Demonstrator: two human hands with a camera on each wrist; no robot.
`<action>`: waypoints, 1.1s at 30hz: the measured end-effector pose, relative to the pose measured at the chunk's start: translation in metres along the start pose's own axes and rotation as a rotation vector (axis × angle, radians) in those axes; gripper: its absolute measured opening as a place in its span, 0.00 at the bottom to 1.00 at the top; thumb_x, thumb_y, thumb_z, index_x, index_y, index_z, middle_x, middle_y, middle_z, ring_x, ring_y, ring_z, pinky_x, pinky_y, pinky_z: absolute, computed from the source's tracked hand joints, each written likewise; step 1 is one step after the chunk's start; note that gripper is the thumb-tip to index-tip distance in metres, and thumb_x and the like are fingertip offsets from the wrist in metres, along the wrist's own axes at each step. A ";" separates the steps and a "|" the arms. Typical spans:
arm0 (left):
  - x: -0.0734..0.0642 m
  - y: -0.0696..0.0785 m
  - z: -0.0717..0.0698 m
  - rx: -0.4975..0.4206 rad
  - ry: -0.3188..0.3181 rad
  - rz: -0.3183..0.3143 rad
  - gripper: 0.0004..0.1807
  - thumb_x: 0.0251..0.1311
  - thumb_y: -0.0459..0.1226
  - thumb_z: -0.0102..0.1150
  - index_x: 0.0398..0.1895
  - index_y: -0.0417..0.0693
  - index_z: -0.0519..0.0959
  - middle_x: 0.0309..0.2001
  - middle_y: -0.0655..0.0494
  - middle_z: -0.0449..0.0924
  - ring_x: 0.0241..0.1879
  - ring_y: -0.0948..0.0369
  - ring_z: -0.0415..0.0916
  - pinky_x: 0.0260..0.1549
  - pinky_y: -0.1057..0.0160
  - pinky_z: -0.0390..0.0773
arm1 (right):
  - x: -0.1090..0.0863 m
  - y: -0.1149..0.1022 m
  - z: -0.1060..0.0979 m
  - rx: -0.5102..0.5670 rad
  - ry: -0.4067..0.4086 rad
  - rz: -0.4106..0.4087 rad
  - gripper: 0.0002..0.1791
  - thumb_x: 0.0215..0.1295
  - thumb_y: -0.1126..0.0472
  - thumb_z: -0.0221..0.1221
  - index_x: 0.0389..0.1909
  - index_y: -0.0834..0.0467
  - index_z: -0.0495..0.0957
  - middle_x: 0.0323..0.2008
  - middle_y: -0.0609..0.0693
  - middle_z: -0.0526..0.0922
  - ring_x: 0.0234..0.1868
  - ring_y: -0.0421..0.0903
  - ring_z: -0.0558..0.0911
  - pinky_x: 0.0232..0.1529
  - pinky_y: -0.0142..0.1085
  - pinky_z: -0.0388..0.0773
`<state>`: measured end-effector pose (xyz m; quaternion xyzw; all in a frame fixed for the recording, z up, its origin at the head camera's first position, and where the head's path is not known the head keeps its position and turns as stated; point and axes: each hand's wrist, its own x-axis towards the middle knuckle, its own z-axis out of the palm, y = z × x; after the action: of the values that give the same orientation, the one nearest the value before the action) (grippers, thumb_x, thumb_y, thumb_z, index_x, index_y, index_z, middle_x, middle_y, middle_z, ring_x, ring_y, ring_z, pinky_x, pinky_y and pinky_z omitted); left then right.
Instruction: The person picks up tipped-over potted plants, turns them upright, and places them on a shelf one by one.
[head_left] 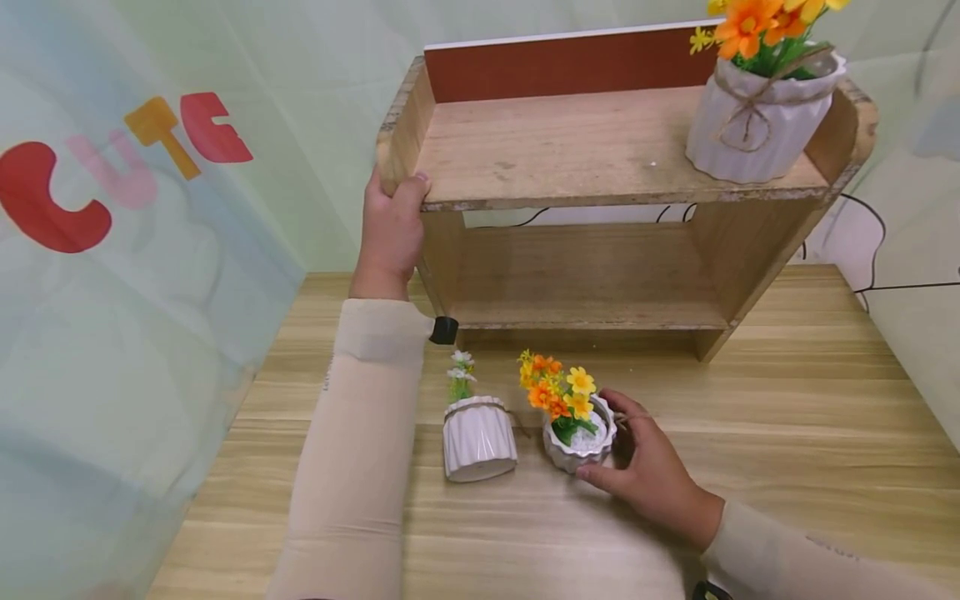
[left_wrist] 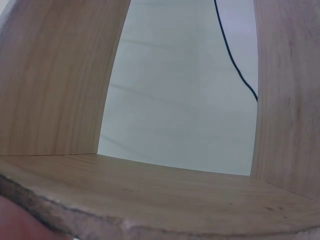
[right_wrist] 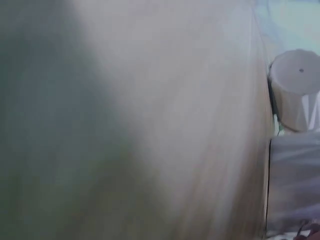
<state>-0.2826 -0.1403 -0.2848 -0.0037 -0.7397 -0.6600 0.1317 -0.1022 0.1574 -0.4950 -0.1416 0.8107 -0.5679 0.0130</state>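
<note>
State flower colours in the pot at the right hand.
Orange and yellow flowers; clearest in head view.

The surface [head_left: 825, 400] was pale wood-grain with darker streaks. Along its left side hung a soft blue-green cloth [head_left: 187, 292], with chunky letters on it: a red C [head_left: 26, 204], a faint pink U [head_left: 138, 193], a mustard T [head_left: 176, 150] and a reddish E [head_left: 198, 129]. Thin black lines [head_left: 885, 229] ran across the whitish backdrop [head_left: 918, 246] past the surface's far right corner. Near the middle of the surface I saw a fluted white pot [head_left: 480, 442] tipped on its side, small white flowers [head_left: 461, 367] at its mouth. High above the surface's far right part stood a twine-tied planter [head_left: 757, 125] with orange and yellow blooms [head_left: 750, 25].
</note>
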 end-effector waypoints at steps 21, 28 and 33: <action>-0.001 0.001 -0.001 -0.012 -0.005 -0.002 0.39 0.72 0.49 0.50 0.84 0.57 0.55 0.77 0.50 0.62 0.71 0.57 0.64 0.72 0.58 0.64 | 0.002 -0.014 0.032 0.081 0.188 0.101 0.57 0.47 0.68 0.82 0.76 0.70 0.58 0.71 0.68 0.68 0.69 0.61 0.73 0.62 0.15 0.65; -0.001 0.001 -0.001 -0.005 -0.007 -0.008 0.39 0.72 0.50 0.49 0.84 0.56 0.55 0.77 0.49 0.62 0.71 0.57 0.64 0.72 0.59 0.64 | 0.002 -0.011 0.034 0.093 0.203 0.086 0.55 0.46 0.68 0.83 0.73 0.67 0.62 0.70 0.66 0.72 0.66 0.59 0.76 0.60 0.18 0.69; 0.000 0.001 -0.002 0.006 -0.007 -0.013 0.39 0.72 0.50 0.49 0.84 0.55 0.54 0.77 0.48 0.62 0.71 0.57 0.65 0.72 0.61 0.64 | 0.002 -0.009 0.034 0.117 0.222 0.080 0.52 0.43 0.68 0.84 0.71 0.65 0.66 0.68 0.62 0.76 0.62 0.52 0.79 0.59 0.21 0.74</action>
<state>-0.2820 -0.1417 -0.2841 -0.0007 -0.7422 -0.6584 0.1250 -0.0961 0.1230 -0.4980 -0.0444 0.7775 -0.6256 -0.0460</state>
